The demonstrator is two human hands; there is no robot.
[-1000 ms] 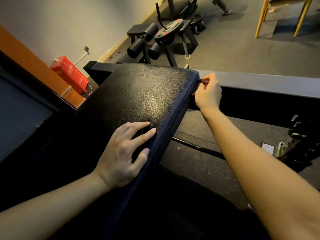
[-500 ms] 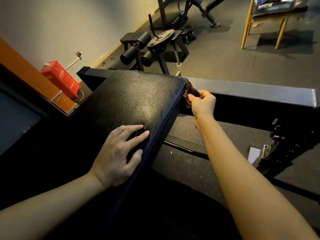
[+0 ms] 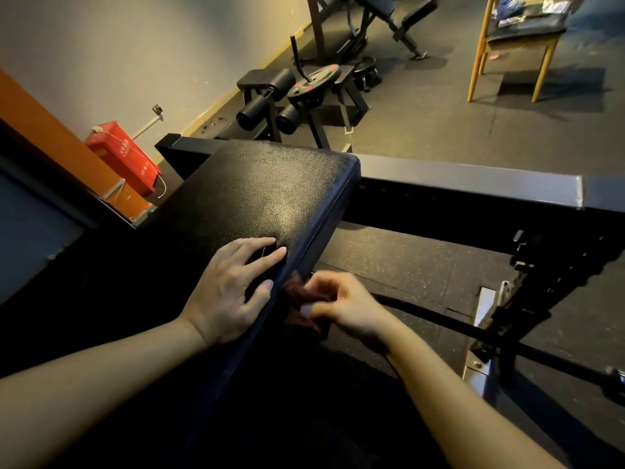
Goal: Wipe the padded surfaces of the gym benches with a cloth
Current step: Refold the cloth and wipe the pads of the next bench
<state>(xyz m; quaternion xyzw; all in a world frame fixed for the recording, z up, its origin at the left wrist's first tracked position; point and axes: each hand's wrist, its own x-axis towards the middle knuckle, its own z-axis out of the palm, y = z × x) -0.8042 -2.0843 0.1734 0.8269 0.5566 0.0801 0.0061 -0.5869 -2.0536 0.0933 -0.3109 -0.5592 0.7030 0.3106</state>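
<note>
Left hand lies flat on the black bench pad, fingers spread, holding nothing. Right hand — blurred — curls its fingers round a dark red cloth pressed against the pad's side edge. Edge-wiping seems in hand; next, the cloth likely must cover the top.

Left hand and right hand are bare, as are both forearms.
</note>
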